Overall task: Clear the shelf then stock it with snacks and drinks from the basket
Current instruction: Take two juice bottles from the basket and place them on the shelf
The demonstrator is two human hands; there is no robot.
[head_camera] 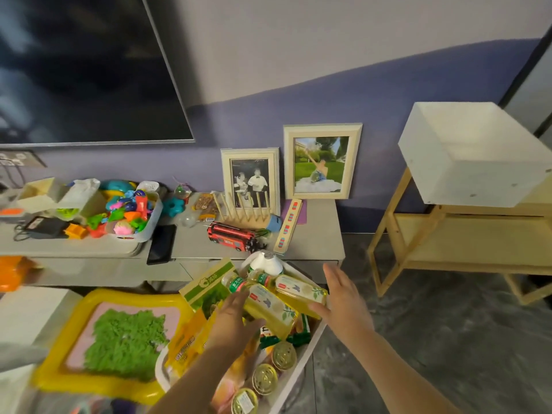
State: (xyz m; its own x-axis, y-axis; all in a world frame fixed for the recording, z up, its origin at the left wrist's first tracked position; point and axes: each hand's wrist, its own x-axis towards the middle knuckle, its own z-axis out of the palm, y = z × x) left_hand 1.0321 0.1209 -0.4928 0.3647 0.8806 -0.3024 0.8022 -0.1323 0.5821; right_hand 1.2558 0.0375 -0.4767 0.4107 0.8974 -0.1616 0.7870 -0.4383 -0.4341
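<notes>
A white basket [301,357] at bottom centre holds drinks and snacks. Two yellow tea bottles lie on top: the nearer bottle [268,306] and the farther bottle [301,291]. My left hand [236,318] lies on the nearer bottle with its fingers curled at its left side. My right hand [343,297] is flat and open, its thumb touching the farther bottle's right end. Also in the basket are a white bottle [265,262], a green box [209,285], yellow snack packs [191,342] and several gold-lidded cans [264,379]. The wooden shelf [466,246] stands at the right, with a white box [475,153] on top.
A grey TV bench [316,243] behind the basket carries two photo frames [321,161], a red toy bus [231,236], a bin of toys [131,213] and a phone [161,243]. A yellow tray of green sand [119,339] lies left of the basket. Dark floor stretches toward the shelf.
</notes>
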